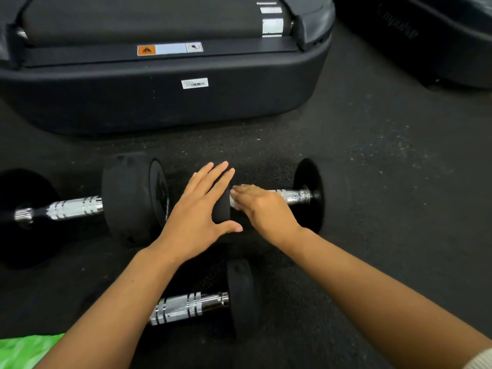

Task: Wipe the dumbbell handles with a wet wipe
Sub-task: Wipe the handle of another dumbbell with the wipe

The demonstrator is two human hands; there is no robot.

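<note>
Wiping is under way on the middle dumbbell (306,195), which lies on the dark floor (372,169) between two others: the right hand (262,209) lies flat, fingers straight and together, pressing a white wet wipe (234,203) onto the chrome handle (295,195) at its left end. The left hand (197,209) rests open, fingers spread, on that dumbbell's left weight head (222,209) (steadying it, I judge). Next would be drawing the wipe rightward along the knurled bar, then turning it to reach the underside.
</note>
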